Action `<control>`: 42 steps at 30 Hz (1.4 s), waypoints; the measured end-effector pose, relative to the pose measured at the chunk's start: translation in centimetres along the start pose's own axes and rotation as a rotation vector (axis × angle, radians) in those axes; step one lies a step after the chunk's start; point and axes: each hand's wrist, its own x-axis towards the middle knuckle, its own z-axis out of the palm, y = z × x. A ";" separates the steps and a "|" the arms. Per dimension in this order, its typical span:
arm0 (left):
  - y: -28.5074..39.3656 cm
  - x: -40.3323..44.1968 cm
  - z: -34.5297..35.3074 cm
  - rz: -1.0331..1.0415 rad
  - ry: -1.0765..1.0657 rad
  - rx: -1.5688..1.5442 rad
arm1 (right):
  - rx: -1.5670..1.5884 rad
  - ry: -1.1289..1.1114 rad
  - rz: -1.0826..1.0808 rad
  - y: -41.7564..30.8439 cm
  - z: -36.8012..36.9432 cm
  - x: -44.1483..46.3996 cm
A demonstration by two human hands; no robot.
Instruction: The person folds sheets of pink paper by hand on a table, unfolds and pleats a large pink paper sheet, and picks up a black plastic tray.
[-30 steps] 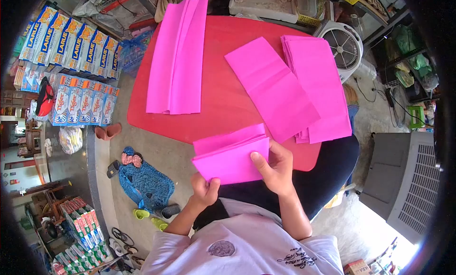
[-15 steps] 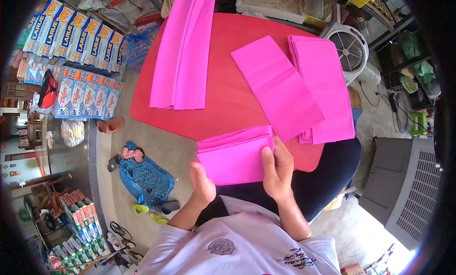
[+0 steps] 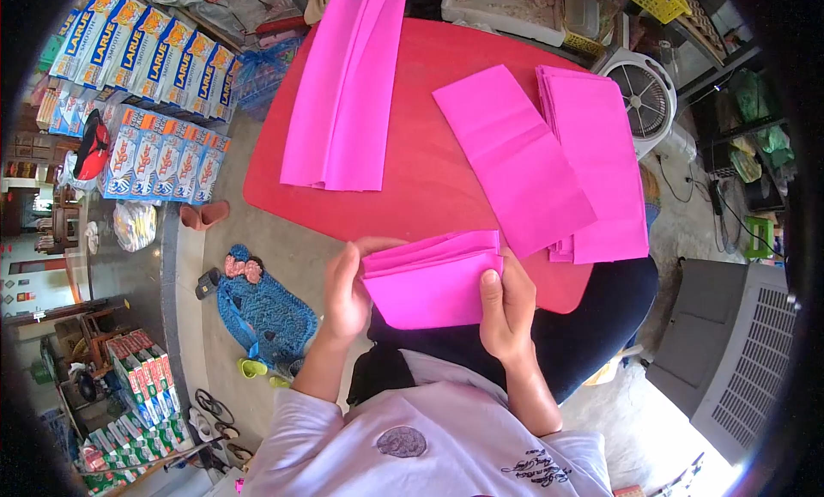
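Observation:
A thick folded bundle of pink sheets [image 3: 429,295] is held just off the near edge of the red table, its layered edges at the top. My right hand [image 3: 508,308] grips its right end, thumb on the front face and fingers behind. My left hand [image 3: 348,295] is at its left end, fingers reaching behind the top left corner and thumb raised beside it. On the table, a long pleated pink sheet [image 3: 343,93] lies at the left. A single folded pink sheet [image 3: 515,158] partly overlaps a pink stack [image 3: 601,166] at the right.
The red table [image 3: 421,154] fills the middle. A fan [image 3: 639,98] stands beyond its right corner, and a grey slatted appliance [image 3: 725,351] is at the right. Beer cartons [image 3: 142,55] are piled at the left. A blue mat [image 3: 266,312] and slippers lie on the floor.
My left hand has moved up, and its fingers now reach behind the bundle's top left corner. My right hand keeps its grip. The view has shifted slightly.

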 end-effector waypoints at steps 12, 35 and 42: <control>-0.6 -0.2 -0.1 0.010 0.040 0.134 | -0.089 0.057 0.081 0.3 -0.1 -0.2; -2.5 0.6 3.3 0.187 0.234 0.372 | 0.194 0.074 0.289 -1.4 0.6 2.0; -1.4 4.5 3.7 0.088 0.190 0.177 | 0.301 -0.040 0.498 -0.8 -1.4 7.1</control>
